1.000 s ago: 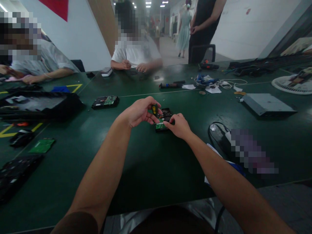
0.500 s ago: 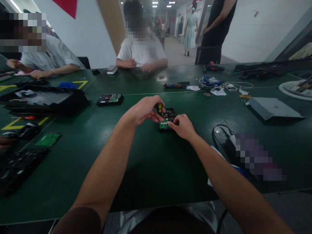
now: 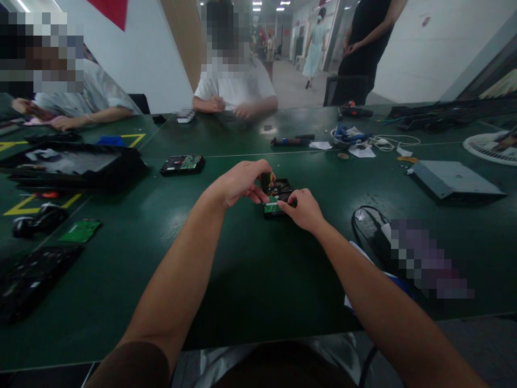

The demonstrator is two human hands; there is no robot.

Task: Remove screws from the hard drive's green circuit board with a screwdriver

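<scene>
A black hard drive (image 3: 281, 189) with a green circuit board lies on the green table (image 3: 250, 269) straight ahead of me. My left hand (image 3: 241, 183) is closed around a small yellow-and-black screwdriver (image 3: 266, 178), held upright over the drive. My right hand (image 3: 304, 209) rests on the drive's near right corner with the fingers pressed on it, steadying it.
A second hard drive (image 3: 182, 164) lies to the left beyond a black case (image 3: 68, 167). A loose green board (image 3: 81, 230) and dark parts sit at the left edge. A grey flat box (image 3: 454, 180), cables (image 3: 365, 221) and tools lie right. Other people sit across the table.
My left hand has tipped the screwdriver slightly to the right over the drive. My right hand has stayed on the drive's corner.
</scene>
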